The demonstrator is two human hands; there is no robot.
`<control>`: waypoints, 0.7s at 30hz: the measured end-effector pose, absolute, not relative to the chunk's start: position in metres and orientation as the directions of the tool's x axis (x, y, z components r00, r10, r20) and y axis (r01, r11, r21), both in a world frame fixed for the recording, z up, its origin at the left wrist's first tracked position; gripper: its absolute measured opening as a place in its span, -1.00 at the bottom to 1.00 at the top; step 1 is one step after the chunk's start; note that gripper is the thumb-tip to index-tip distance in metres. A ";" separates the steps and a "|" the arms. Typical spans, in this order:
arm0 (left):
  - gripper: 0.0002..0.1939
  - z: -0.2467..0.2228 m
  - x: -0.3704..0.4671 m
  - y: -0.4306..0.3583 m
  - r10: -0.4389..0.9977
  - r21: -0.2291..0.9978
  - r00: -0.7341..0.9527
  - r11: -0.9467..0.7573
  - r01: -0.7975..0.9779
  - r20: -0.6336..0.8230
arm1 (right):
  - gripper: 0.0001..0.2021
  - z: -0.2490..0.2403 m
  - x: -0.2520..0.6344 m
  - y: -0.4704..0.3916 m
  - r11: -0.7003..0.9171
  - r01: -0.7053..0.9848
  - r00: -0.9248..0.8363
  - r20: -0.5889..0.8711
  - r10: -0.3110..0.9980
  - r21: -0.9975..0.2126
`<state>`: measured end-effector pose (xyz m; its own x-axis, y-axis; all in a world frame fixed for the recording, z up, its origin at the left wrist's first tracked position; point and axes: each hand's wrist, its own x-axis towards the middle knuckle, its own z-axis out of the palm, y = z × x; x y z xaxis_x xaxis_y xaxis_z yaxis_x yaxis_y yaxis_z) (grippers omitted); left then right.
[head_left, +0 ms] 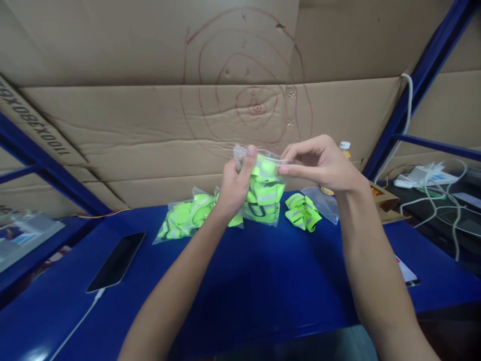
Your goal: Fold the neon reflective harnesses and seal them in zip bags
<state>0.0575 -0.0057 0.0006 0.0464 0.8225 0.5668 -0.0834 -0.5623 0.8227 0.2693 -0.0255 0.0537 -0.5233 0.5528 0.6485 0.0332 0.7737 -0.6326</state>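
Note:
Above the blue table, a clear plastic bag hangs upright between my hands, holding folded neon-green straps with silvery reflective stripes and a black buckle. My left hand grips its left upper side, thumb on the front. At the top right edge, my right hand pinches the bag's opening between thumb and fingers. A loose bundle of the same green strap lies on the table below my right hand. Beside it rests a flat clear bag, partly behind my right wrist. Left of my hands lie filled bags of green strap.
A phone on a white cable lies at left on the blue table. Cardboard with red rings stands behind. At right are a bottle, an open cardboard box, another device and tangled white cables.

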 end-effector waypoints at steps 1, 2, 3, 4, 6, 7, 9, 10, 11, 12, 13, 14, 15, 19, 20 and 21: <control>-0.34 0.001 0.058 -0.007 0.816 0.817 0.060 -0.569 -0.092 0.575 | -0.70 0.055 0.268 -0.028 0.764 0.046 -0.544 0.625 0.559 -0.643; -0.35 0.002 0.058 -0.007 0.805 0.807 0.068 -0.583 -0.098 0.590 | -0.70 0.055 0.266 -0.030 0.758 0.061 -0.564 0.604 0.563 -0.650; -0.36 0.002 0.059 -0.008 0.794 0.797 0.069 -0.597 -0.098 0.603 | -0.69 0.055 0.262 -0.032 0.760 0.077 -0.580 0.591 0.560 -0.645; -0.37 0.003 0.059 -0.008 0.788 0.790 0.063 -0.606 -0.092 0.612 | -0.69 0.055 0.258 -0.033 0.772 0.093 -0.587 0.592 0.552 -0.628; -0.38 0.004 0.057 -0.008 0.781 0.782 0.045 -0.618 -0.082 0.622 | -0.70 0.053 0.249 -0.033 0.812 0.118 -0.562 0.635 0.529 -0.572; -0.39 0.005 0.056 -0.008 0.778 0.778 0.034 -0.624 -0.080 0.627 | -0.71 0.052 0.245 -0.032 0.832 0.122 -0.537 0.669 0.514 -0.541; -0.40 0.007 0.053 -0.007 0.766 0.765 0.015 -0.640 -0.068 0.642 | -0.72 0.051 0.239 -0.031 0.857 0.131 -0.504 0.711 0.491 -0.499; -0.40 0.007 0.052 -0.007 0.755 0.755 0.011 -0.654 -0.056 0.655 | -0.75 0.051 0.238 -0.030 0.864 0.137 -0.509 0.714 0.482 -0.485; -0.41 0.007 0.051 -0.007 0.745 0.744 0.014 -0.666 -0.043 0.667 | -0.79 0.052 0.236 -0.031 0.870 0.142 -0.533 0.704 0.469 -0.473; -0.44 0.007 0.050 -0.007 0.737 0.737 0.022 -0.675 -0.035 0.675 | -0.83 0.052 0.236 -0.032 0.876 0.145 -0.568 0.686 0.455 -0.461; -0.46 0.006 0.051 -0.007 0.734 0.734 0.032 -0.678 -0.035 0.679 | -0.87 0.052 0.235 -0.033 0.881 0.148 -0.600 0.667 0.442 -0.450; -0.49 0.005 0.051 -0.007 0.733 0.734 0.038 -0.678 -0.040 0.679 | -0.90 0.052 0.234 -0.034 0.885 0.149 -0.625 0.651 0.430 -0.441; -0.50 0.004 0.052 -0.006 0.730 0.731 0.039 -0.681 -0.042 0.682 | -0.91 0.052 0.232 -0.035 0.890 0.152 -0.649 0.635 0.419 -0.431; -0.46 0.002 0.057 -0.003 0.676 0.674 0.050 -0.737 0.044 0.736 | -0.77 0.048 0.224 -0.034 0.897 0.232 -0.713 0.560 0.421 -0.377; -0.44 0.001 0.057 -0.002 0.669 0.667 0.046 -0.743 0.056 0.742 | -0.79 0.048 0.224 -0.033 0.897 0.246 -0.715 0.556 0.424 -0.368; -0.41 0.001 0.056 0.000 0.675 0.673 0.033 -0.738 0.052 0.737 | -0.84 0.047 0.224 -0.032 0.896 0.245 -0.709 0.562 0.426 -0.371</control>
